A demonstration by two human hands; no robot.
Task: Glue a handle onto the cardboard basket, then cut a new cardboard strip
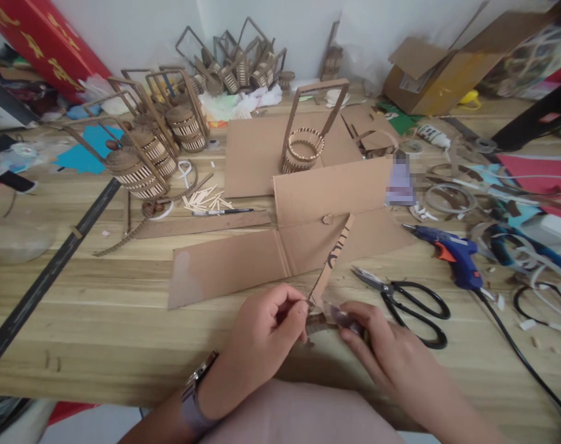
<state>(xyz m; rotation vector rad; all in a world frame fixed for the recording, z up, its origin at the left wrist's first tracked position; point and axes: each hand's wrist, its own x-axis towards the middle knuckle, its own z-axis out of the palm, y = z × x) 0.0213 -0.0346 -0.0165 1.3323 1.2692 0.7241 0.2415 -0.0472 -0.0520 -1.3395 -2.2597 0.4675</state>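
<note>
My left hand point(274, 330), wearing a wristwatch, pinches the near end of a narrow cardboard strip point(335, 256). Dark printed marks run along this strip, which slants up and away to the right. In my right hand point(377, 339) is a small purplish tool point(344, 317) with a pale tip, held close to the strip's near end; its exact kind is unclear. Between the two hands lies a short brown curved piece point(318, 323), partly covered by the fingers. Black-handled scissors point(401, 302) rest on the table just beyond my right hand, blades partly open.
Folded cardboard point(229, 265) spreads ahead of my hands. A small handled basket point(303, 151) stands behind it. At right lies a blue glue gun point(458, 253) with its cable trailing forward. Several lidded baskets point(135, 172) stand at left, near small wooden sticks point(206, 198).
</note>
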